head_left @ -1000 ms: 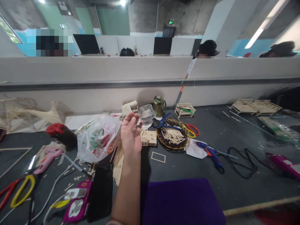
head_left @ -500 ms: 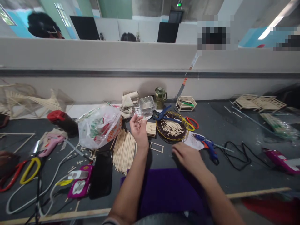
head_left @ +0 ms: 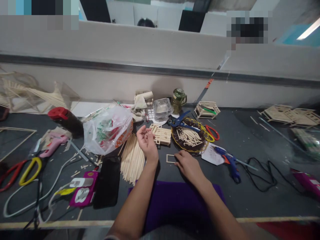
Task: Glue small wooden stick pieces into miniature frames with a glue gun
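Observation:
My left hand (head_left: 147, 143) is raised palm up over the dark table, with its fingers curled toward the thumb; whatever they pinch is too small to make out. It sits between a bundle of long wooden sticks (head_left: 132, 160) and a small slatted stick panel (head_left: 163, 135). My right hand (head_left: 187, 164) lies low on the table, fingertips closed on the right end of a small rectangular stick frame (head_left: 170, 158). Both forearms cross a purple mat (head_left: 180, 203).
A plastic bag (head_left: 110, 130), a black phone (head_left: 107, 181) and a magenta power strip (head_left: 82, 193) lie to the left. A round tray of cut sticks (head_left: 190, 138), a blue glue gun (head_left: 230, 161) and a black cable (head_left: 262, 173) are on the right. A partition wall (head_left: 150, 46) stands behind.
My left hand came down from in front of my view to the table. My right hand entered and moved left to the small stick frame. The view tilted down.

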{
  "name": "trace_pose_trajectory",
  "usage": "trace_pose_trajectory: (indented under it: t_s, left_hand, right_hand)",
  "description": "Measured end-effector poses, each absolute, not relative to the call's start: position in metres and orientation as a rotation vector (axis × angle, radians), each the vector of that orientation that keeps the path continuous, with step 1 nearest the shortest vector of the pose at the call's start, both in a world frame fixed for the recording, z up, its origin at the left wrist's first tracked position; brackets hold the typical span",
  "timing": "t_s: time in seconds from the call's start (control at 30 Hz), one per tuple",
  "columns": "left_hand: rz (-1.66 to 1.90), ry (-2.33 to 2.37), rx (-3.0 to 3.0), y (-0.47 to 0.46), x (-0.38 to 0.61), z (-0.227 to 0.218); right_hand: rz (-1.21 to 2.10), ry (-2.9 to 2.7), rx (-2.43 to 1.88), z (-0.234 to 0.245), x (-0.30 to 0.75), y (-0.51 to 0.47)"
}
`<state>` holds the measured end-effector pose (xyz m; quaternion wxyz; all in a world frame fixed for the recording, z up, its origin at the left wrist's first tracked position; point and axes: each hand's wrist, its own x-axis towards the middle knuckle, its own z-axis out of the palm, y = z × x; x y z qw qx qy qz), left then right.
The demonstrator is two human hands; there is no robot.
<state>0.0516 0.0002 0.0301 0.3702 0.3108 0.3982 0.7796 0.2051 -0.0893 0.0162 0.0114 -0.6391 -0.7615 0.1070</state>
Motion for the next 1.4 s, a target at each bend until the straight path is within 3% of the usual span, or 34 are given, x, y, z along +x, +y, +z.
trace_pose_trajectory:
  t_s: [0.4, 0.57, 0.73, 0.93, 1.4]
  left_hand:
    - [1.899, 1.060, 0.905, -0.010, 0.060, 0.029]
    - [1.818, 1.042, 0.955, -0.014, 0.067, 0.028]
    - [1.623, 1.019, 1.080, -0.025, 0.081, 0.027]
    - [1.537, 1.024, 1.171, -0.034, 0.092, 0.018]
    - [1.558, 1.023, 1.100, -0.025, 0.088, 0.014]
  right_hand:
    - [0.429, -2.220, -1.789, 0.005, 0.188, -0.087]
    - [0.417, -2.144, -1.680, 0.026, 0.204, -0.090]
    - [0.175, -1.960, -1.936, 0.053, 0.258, -0.066]
    - [-0.010, -2.207, -2.297, 0.043, 0.274, -0.021]
    - [0.018, -2.360, -2.376, 0.046, 0.279, 0.000]
